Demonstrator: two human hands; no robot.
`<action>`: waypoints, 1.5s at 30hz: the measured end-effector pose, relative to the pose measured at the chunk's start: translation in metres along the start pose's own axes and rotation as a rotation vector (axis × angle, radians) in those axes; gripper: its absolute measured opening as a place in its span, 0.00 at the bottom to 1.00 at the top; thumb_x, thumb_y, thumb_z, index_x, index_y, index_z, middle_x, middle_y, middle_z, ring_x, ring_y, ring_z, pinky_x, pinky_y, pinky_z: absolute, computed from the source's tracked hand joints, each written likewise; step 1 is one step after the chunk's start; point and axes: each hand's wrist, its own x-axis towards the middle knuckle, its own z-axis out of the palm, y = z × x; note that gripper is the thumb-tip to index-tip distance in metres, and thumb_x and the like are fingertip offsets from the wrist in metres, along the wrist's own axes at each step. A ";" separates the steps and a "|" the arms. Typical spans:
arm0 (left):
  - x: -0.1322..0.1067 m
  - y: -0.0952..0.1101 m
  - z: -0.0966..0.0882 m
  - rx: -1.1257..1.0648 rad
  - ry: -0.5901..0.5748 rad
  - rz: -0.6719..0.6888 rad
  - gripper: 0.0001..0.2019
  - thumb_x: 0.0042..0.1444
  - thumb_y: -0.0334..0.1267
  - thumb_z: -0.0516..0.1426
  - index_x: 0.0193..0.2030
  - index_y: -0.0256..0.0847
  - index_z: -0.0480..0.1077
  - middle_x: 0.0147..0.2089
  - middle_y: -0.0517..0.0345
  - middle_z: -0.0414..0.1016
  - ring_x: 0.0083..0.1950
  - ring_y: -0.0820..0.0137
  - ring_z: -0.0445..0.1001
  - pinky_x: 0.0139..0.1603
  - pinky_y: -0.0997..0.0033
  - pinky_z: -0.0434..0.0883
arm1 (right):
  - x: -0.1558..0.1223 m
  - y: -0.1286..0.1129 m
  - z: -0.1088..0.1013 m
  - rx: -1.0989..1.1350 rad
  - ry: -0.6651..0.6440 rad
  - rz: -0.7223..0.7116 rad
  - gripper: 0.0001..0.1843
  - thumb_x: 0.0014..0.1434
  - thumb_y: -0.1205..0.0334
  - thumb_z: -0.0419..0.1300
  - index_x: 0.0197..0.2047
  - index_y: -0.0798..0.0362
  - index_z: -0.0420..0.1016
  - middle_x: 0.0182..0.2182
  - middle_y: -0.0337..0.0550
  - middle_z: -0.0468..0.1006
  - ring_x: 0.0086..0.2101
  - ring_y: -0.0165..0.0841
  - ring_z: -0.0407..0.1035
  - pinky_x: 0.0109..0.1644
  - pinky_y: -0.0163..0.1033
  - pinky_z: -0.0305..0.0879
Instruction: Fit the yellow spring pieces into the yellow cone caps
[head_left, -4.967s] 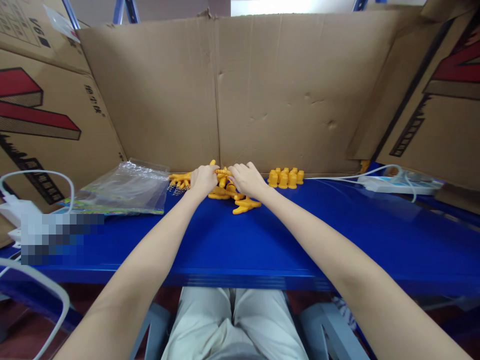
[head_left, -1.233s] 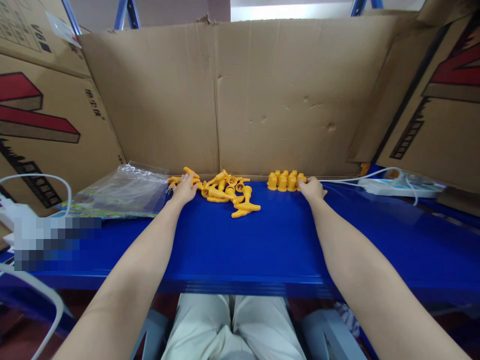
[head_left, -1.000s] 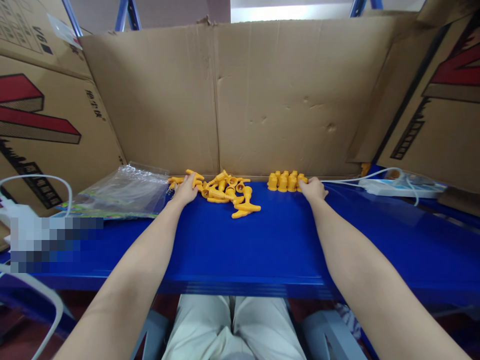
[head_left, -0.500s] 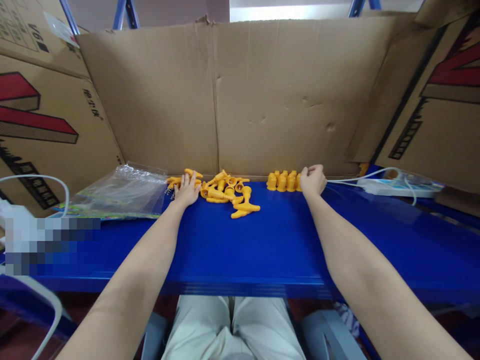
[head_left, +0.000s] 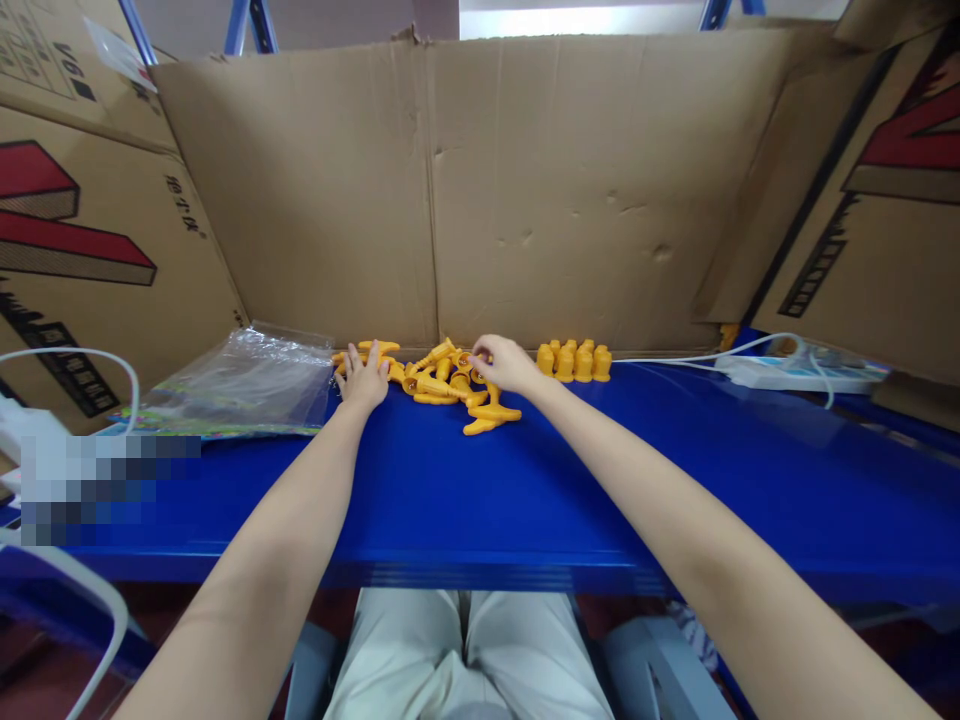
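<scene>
My left hand (head_left: 363,380) lies with fingers spread over yellow plastic pieces (head_left: 390,347) at the left end of a loose pile. Small metallic bits glint beside its fingertips. At the pile's right side is my right hand (head_left: 504,362), its fingers bent and apart above the pieces; no held item shows, though the fingertips partly overlap the pile. The pile mixes T-shaped yellow pieces (head_left: 493,413) with hollow, round-ended ones (head_left: 431,387). To the right, several yellow bell-shaped pieces (head_left: 582,366) stand upright in close rows.
Clear plastic bags (head_left: 247,375) lie at the left on the blue table (head_left: 480,490). Cardboard (head_left: 600,180) walls the back and both sides. A white power strip (head_left: 802,376) with cables lies at the right, and a white cable (head_left: 105,590) hangs at the left.
My right hand has moved left from the end of the upright rows to the loose pile, leaving the rightmost upright pieces uncovered. My left hand has shifted slightly left, fingers still spread.
</scene>
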 end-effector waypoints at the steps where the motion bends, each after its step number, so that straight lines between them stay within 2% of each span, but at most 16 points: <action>1: 0.000 0.000 -0.001 -0.001 0.002 -0.018 0.30 0.64 0.47 0.40 0.72 0.46 0.44 0.75 0.44 0.34 0.73 0.52 0.39 0.66 0.41 0.50 | 0.000 -0.007 0.005 0.004 -0.076 -0.032 0.06 0.59 0.61 0.58 0.37 0.54 0.74 0.36 0.44 0.77 0.35 0.32 0.70 0.39 0.35 0.61; 5: 0.000 0.002 -0.002 -0.041 -0.011 -0.085 0.29 0.65 0.45 0.38 0.71 0.42 0.46 0.75 0.44 0.35 0.74 0.52 0.37 0.67 0.39 0.48 | -0.002 -0.022 0.016 0.040 -0.295 -0.044 0.10 0.59 0.59 0.61 0.41 0.56 0.76 0.39 0.47 0.78 0.39 0.33 0.71 0.41 0.35 0.62; 7: 0.002 0.002 -0.001 -0.078 -0.018 -0.107 0.29 0.65 0.44 0.38 0.71 0.38 0.47 0.74 0.43 0.37 0.74 0.53 0.37 0.68 0.42 0.47 | -0.002 -0.023 0.015 0.076 -0.336 -0.010 0.11 0.57 0.60 0.63 0.41 0.58 0.77 0.38 0.46 0.79 0.38 0.32 0.71 0.40 0.34 0.62; 10: 0.006 -0.001 0.002 -0.164 -0.010 -0.115 0.29 0.65 0.40 0.38 0.71 0.30 0.46 0.74 0.38 0.39 0.73 0.55 0.41 0.69 0.52 0.51 | -0.002 -0.024 0.012 0.134 -0.387 0.045 0.10 0.54 0.61 0.65 0.38 0.58 0.78 0.34 0.43 0.79 0.34 0.30 0.70 0.36 0.32 0.61; 13: 0.010 -0.006 0.005 -0.254 0.012 -0.062 0.28 0.65 0.35 0.38 0.70 0.24 0.43 0.73 0.34 0.40 0.72 0.56 0.47 0.67 0.58 0.56 | -0.002 -0.026 0.008 0.168 -0.417 0.102 0.09 0.52 0.62 0.67 0.36 0.58 0.78 0.30 0.40 0.77 0.30 0.28 0.68 0.33 0.32 0.60; 16: 0.012 -0.010 0.006 -0.280 0.036 -0.012 0.28 0.65 0.34 0.40 0.70 0.26 0.44 0.73 0.36 0.41 0.70 0.55 0.52 0.65 0.59 0.59 | -0.002 -0.030 0.006 0.178 -0.432 0.144 0.05 0.51 0.65 0.66 0.33 0.57 0.78 0.28 0.39 0.76 0.27 0.26 0.66 0.32 0.31 0.59; 19: 0.012 -0.011 0.005 -0.242 0.041 -0.025 0.27 0.65 0.34 0.42 0.70 0.32 0.48 0.73 0.38 0.42 0.70 0.56 0.54 0.65 0.60 0.60 | -0.003 -0.032 0.005 0.161 -0.438 0.176 0.02 0.51 0.68 0.64 0.30 0.57 0.77 0.25 0.37 0.76 0.26 0.26 0.66 0.31 0.31 0.59; 21: 0.009 -0.009 0.003 -0.191 0.034 -0.051 0.27 0.64 0.36 0.43 0.70 0.37 0.50 0.73 0.41 0.43 0.70 0.55 0.53 0.65 0.53 0.59 | -0.003 -0.032 0.006 0.149 -0.428 0.186 0.01 0.50 0.69 0.63 0.29 0.57 0.76 0.24 0.37 0.75 0.25 0.26 0.66 0.30 0.31 0.59; 24: 0.005 -0.005 -0.001 -0.117 0.012 -0.095 0.29 0.62 0.38 0.47 0.70 0.44 0.48 0.73 0.43 0.44 0.71 0.49 0.48 0.64 0.38 0.54 | -0.003 -0.030 0.009 0.149 -0.388 0.202 0.02 0.47 0.70 0.63 0.28 0.56 0.75 0.23 0.37 0.75 0.25 0.27 0.66 0.29 0.31 0.59; 26: 0.003 -0.002 -0.004 -0.094 -0.014 -0.113 0.31 0.61 0.38 0.48 0.71 0.45 0.45 0.74 0.44 0.42 0.72 0.48 0.44 0.64 0.33 0.51 | -0.003 -0.028 0.009 0.172 -0.329 0.229 0.03 0.46 0.70 0.63 0.28 0.55 0.73 0.24 0.36 0.75 0.25 0.27 0.67 0.29 0.31 0.60; 31: 0.003 0.001 -0.005 -0.094 -0.041 -0.116 0.32 0.61 0.40 0.46 0.72 0.47 0.43 0.74 0.47 0.42 0.72 0.51 0.44 0.65 0.35 0.51 | 0.001 -0.020 0.008 0.291 -0.055 0.290 0.08 0.43 0.69 0.62 0.30 0.53 0.68 0.29 0.38 0.76 0.31 0.30 0.70 0.35 0.33 0.64; 34: 0.004 0.000 -0.004 -0.082 -0.038 -0.061 0.29 0.62 0.39 0.42 0.71 0.45 0.46 0.74 0.48 0.42 0.73 0.53 0.42 0.66 0.35 0.50 | 0.005 -0.015 0.009 0.481 0.125 0.315 0.11 0.44 0.69 0.60 0.33 0.52 0.66 0.32 0.38 0.76 0.32 0.30 0.71 0.38 0.36 0.67; 37: 0.004 0.000 -0.003 -0.053 -0.030 -0.008 0.29 0.62 0.39 0.41 0.71 0.41 0.50 0.74 0.48 0.42 0.73 0.52 0.40 0.66 0.35 0.49 | 0.009 -0.015 0.009 0.736 0.157 0.381 0.12 0.47 0.70 0.58 0.37 0.52 0.65 0.28 0.35 0.74 0.25 0.28 0.70 0.34 0.36 0.68; 40: 0.003 0.001 -0.003 -0.028 0.006 0.037 0.28 0.62 0.38 0.42 0.70 0.39 0.52 0.74 0.46 0.42 0.73 0.52 0.41 0.66 0.35 0.47 | 0.010 -0.018 0.009 0.919 0.141 0.422 0.08 0.50 0.68 0.59 0.35 0.52 0.65 0.25 0.35 0.74 0.21 0.28 0.69 0.28 0.34 0.66; 42: 0.002 0.003 -0.005 -0.018 0.042 0.092 0.28 0.62 0.38 0.43 0.69 0.38 0.54 0.73 0.44 0.42 0.73 0.52 0.41 0.67 0.35 0.46 | 0.010 -0.020 0.008 0.976 0.153 0.408 0.06 0.52 0.62 0.60 0.32 0.52 0.65 0.25 0.37 0.74 0.22 0.29 0.70 0.27 0.34 0.65; 45: -0.002 0.013 -0.012 -0.023 0.108 0.254 0.27 0.62 0.38 0.44 0.68 0.38 0.54 0.74 0.44 0.41 0.73 0.54 0.40 0.67 0.36 0.45 | 0.011 -0.020 0.008 0.967 0.209 0.346 0.11 0.51 0.56 0.62 0.29 0.52 0.66 0.24 0.38 0.73 0.25 0.31 0.72 0.30 0.35 0.68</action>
